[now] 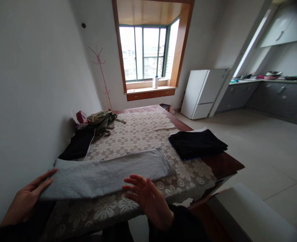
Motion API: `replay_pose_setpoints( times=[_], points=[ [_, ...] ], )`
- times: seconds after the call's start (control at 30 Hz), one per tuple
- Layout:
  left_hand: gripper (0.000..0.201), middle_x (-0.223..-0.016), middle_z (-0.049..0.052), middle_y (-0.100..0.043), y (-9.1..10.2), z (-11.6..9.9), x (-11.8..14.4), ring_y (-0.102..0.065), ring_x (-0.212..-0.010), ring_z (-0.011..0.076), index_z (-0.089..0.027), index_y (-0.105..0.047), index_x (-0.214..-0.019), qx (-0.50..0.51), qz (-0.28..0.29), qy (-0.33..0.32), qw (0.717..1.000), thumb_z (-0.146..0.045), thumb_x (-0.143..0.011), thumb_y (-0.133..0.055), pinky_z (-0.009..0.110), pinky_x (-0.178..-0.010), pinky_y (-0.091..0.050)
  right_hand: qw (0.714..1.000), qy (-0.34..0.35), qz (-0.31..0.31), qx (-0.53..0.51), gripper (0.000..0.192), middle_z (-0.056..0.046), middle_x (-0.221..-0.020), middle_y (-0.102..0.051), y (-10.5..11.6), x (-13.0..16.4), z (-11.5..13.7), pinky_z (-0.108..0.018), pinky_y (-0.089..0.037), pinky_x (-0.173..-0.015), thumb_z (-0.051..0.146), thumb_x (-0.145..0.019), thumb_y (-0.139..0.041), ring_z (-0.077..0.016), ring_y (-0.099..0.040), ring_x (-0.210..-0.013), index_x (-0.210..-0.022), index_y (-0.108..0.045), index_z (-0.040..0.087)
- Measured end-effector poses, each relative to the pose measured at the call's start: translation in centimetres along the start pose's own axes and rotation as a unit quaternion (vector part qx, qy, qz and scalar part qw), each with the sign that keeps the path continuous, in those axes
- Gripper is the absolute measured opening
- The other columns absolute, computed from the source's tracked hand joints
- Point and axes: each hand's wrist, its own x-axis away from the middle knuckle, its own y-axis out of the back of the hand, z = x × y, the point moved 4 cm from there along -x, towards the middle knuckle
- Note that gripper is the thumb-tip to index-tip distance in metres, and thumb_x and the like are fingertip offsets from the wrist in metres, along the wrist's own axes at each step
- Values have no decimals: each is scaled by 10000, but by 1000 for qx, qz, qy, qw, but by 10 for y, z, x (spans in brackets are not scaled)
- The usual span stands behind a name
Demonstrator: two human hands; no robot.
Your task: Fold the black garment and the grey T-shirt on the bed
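left hand [25, 198] lay open at the near left corner of the table [221, 164], fingers stretched flat, fingertips touching the left end of the grey garment [105, 174]; nothing gripped. the grey garment was folded into a long band and lay flat across the near edge of the table, running from the left corner toward the middle, on the white floral lace cloth [138, 134]. right hand [148, 196] was open with fingers spread, at the near edge just right of the garment's middle, fingertips at or just over its near border; whether they touched the fabric could not be told, and it held nothing. behind the garment's left end, along the left edge by the wall, lay a black garment [79, 144], and further back at the far left corner a crumpled olive garment [101, 121] with a red item [81, 116] beside it. at the right edge sat a folded black stack [197, 143], partly on the lace cloth and partly on bare wood, well apart from both hands. beyond the table's far edge stood a pink coat stand [101, 72], a window [147, 53], and to the right a white fridge [203, 92].
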Motion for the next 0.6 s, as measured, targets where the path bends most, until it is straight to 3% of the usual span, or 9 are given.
replay_pose_setpoints(
  times=[0.07,0.17,0.23,0.33,0.4,0.47,0.53,0.6],
  points=[
    [415,-1255,-117,-750,-6,-28,7,-582,-1329,360,-330,-777,-985,30,-6,-17,999,-609,-680,-737,536,-1247,-320,999,18,-19,42,475,-119,-1380,-654,4,-20,7,-511,-404,-1095,620,-940,-595,-308,-603,-1261,-1221,-699,251],
    [455,-1386,-25,-690,-39,-81,23,-502,-1409,344,-222,-773,-1055,87,20,-82,993,-513,-705,-778,481,-1268,-263,991,31,-20,131,454,-111,-1371,-650,0,-54,14,-489,-440,-1052,596,-912,-661,-297,-622,-1218,-1219,-691,262],
    [508,-1349,21,-713,-76,-111,36,-556,-1364,318,-187,-729,-1216,147,42,-83,985,-479,-800,-708,459,-1220,-359,982,25,3,185,486,-96,-1397,-632,-6,-76,17,-464,-466,-1015,592,-878,-712,-285,-626,-1198,-1250,-677,282],
    [572,-1426,84,-661,-148,-143,67,-601,-1318,314,-174,-659,-1361,185,134,-143,963,-416,-844,-683,425,-1147,-462,984,2,29,174,554,-71,-1335,-665,-6,-99,19,-435,-497,-962,662,-864,-681,-264,-642,-1136,-1281,-660,298],
    [585,-1572,110,-515,-190,-149,98,-568,-1361,325,-202,-593,-1437,200,154,-213,944,-392,-887,-653,455,-1108,-505,990,-12,3,142,542,-60,-1153,-724,8,-103,23,-411,-511,-917,697,-867,-641,-247,-660,-1039,-1189,-693,264],
    [536,-1618,107,-452,-224,-140,133,-437,-1477,313,-233,-591,-1435,177,162,-296,925,-327,-910,-644,485,-1195,-414,987,-17,-49,153,447,-29,-977,-728,31,-100,29,-372,-517,-850,612,-826,-733,-224,-663,-927,-1074,-703,242],
    [498,-1601,113,-474,-247,-120,164,-431,-1484,285,-257,-576,-1440,154,172,-318,920,-267,-943,-605,491,-1207,-404,975,-18,-96,199,405,3,-913,-718,54,-93,35,-341,-510,-775,453,-738,-846,-209,-657,-850,-1048,-684,248],
    [400,-1483,103,-605,-260,-99,187,-511,-1427,265,-278,-645,-1342,116,200,-336,913,-229,-949,-590,478,-1177,-453,965,-30,-117,233,463,12,-920,-724,71,-86,39,-340,-508,-735,372,-687,-863,-222,-663,-837,-1092,-665,268]
  ],
)
